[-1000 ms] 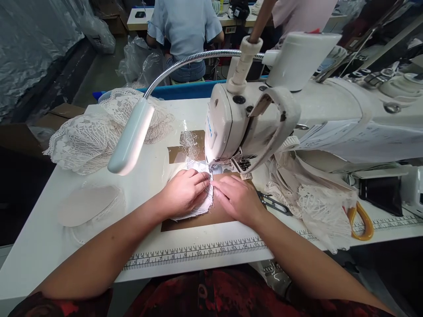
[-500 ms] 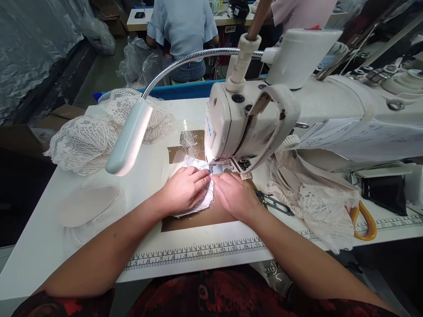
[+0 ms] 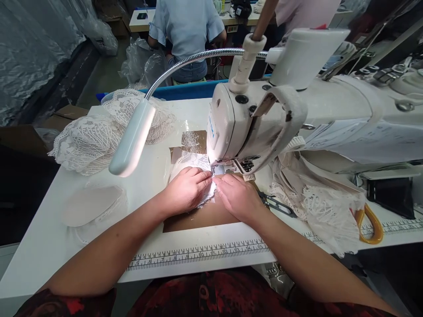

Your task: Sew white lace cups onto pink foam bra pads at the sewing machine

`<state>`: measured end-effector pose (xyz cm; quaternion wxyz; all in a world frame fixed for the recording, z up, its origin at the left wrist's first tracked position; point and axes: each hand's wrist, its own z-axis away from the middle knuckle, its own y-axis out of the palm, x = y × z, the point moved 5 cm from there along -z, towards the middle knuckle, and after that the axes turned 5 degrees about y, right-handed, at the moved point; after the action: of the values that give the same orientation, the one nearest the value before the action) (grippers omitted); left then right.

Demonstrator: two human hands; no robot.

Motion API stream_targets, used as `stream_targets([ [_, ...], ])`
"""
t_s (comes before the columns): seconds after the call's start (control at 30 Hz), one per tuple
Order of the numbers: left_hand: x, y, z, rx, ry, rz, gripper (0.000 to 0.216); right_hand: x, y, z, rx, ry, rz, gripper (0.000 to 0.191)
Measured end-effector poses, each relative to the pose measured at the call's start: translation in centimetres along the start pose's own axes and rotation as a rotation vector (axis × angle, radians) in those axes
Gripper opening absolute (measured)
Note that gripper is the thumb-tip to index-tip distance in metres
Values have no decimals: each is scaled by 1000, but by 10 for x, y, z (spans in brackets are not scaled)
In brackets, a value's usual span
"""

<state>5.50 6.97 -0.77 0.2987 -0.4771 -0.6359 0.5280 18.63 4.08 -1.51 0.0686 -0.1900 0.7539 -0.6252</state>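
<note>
A white lace piece point(image 3: 187, 162) lies under the needle end of the sewing machine point(image 3: 222, 127), lit brightly by the lamp. My left hand point(image 3: 185, 190) rests over it, fingers together and curled down at its right edge. Just across from it, my right hand point(image 3: 238, 196) has its fingertips closed at the same edge, close to the presser foot. Both sets of fingertips nearly meet in front of the needle area. Part of the lace is hidden beneath my left hand. Below the hands is a brown covering point(image 3: 198, 220) on the table.
Gathered lace pieces point(image 3: 87, 143) and a beige cup-shaped piece point(image 3: 92, 204) lie left. At right are thread snips point(image 3: 279, 205), more lace fabric point(image 3: 330, 211) and orange-handled scissors point(image 3: 373, 226). A gooseneck lamp point(image 3: 132, 138) arches over the table. A person point(image 3: 187, 35) sits beyond.
The lace piece has slid away from me, and less of it shows on my side of the hands. Both hands stay close to the needle area. The whole view has shifted slightly.
</note>
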Motion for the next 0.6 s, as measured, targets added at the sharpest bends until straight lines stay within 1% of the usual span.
stream_targets([
  [0.27,3,0,-2,-15,-6,31,33,-3,-2,2,-23,-29,-43,29],
  [0.43,9,2,-3,-3,-45,17,33,-5,0,1,13,6,-63,31],
  [0.6,14,2,-2,-23,-91,6,34,-4,3,-2,74,51,-31,36],
])
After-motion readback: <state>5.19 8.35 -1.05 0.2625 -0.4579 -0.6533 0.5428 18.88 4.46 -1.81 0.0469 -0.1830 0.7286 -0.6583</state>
